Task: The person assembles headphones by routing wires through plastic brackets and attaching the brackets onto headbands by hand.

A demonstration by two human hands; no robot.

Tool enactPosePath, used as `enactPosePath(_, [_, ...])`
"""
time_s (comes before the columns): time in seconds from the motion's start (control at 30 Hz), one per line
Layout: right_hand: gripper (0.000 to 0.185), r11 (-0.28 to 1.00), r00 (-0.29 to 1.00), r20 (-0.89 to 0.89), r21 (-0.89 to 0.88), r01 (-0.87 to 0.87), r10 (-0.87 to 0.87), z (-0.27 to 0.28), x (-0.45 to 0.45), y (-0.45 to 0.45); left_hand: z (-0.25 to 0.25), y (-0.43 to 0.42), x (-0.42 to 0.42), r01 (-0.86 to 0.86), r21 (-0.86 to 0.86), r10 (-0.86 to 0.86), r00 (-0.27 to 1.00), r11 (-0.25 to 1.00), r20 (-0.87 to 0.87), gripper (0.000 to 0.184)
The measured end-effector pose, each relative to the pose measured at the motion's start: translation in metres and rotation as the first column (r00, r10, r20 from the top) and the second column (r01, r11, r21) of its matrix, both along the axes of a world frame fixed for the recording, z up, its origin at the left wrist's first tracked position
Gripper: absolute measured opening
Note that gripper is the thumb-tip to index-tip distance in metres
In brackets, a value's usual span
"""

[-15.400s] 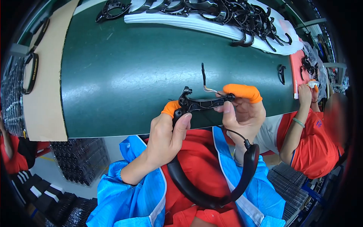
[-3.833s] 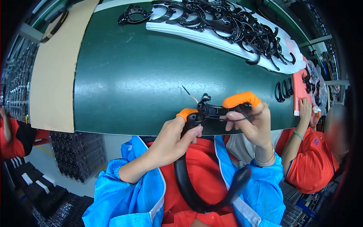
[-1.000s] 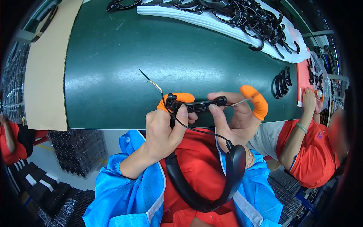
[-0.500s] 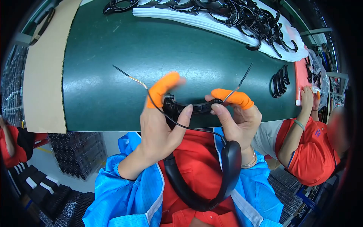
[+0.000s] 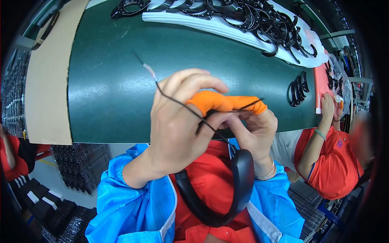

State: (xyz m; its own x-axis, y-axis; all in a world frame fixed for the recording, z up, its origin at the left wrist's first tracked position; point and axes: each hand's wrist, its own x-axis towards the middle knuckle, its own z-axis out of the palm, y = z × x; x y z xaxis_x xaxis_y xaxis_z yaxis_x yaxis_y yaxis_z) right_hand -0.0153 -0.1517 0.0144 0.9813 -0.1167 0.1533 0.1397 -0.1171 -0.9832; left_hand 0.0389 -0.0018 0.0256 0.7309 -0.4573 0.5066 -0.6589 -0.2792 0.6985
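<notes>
Around the hands (image 5: 174, 121), green tabletop (image 5: 109, 81) and grey floor (image 5: 122, 152).

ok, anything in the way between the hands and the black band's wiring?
No separate object visible. The black cable crosses the back of the left hand, and a dark wire end shows by the right hand. What lies between them is hidden.

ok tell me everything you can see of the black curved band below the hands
The black curved band hangs as a U in front of the red shirt. It looks smooth, perhaps plastic or padding, and swells on the right into a thick rounded end. From there a thin black cable runs up across the left hand, which hides the band's other end.
</notes>
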Motion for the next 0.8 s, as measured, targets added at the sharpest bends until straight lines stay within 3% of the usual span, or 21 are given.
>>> enactPosePath(0.13, [0.021, 0.997, 0.999, 0.031, -0.058, -0.041, 0.043, -0.001, 0.003, -0.002, -0.006, 0.006, -0.007, -0.064, -0.050, 0.058, 0.992, 0.997, -0.109, 0.021])
enactPosePath(0.23, [0.019, 0.988, 0.995, 0.030, -0.122, -0.093, 0.098, 0.001, 0.003, -0.003, -0.009, 0.005, -0.008, -0.073, -0.053, 0.069, 0.995, 0.996, -0.074, 0.022])
enactPosePath(0.5, [0.019, 0.973, 0.990, 0.128, -0.230, -0.024, 0.054, -0.001, 0.001, -0.001, -0.015, -0.002, -0.011, -0.138, -0.069, 0.137, 0.990, 0.988, -0.017, 0.022])
enactPosePath(0.7, [0.022, 0.989, 0.987, 0.158, -0.133, 0.065, -0.043, -0.009, 0.002, 0.005, -0.017, -0.006, -0.013, -0.194, -0.095, 0.194, 0.981, 0.976, -0.002, 0.022])
enactPosePath(0.8, [0.022, 0.996, 0.987, 0.151, -0.061, 0.065, -0.055, -0.010, 0.003, 0.007, -0.024, -0.006, -0.015, -0.199, -0.058, 0.203, 0.976, 0.978, 0.081, 0.032])
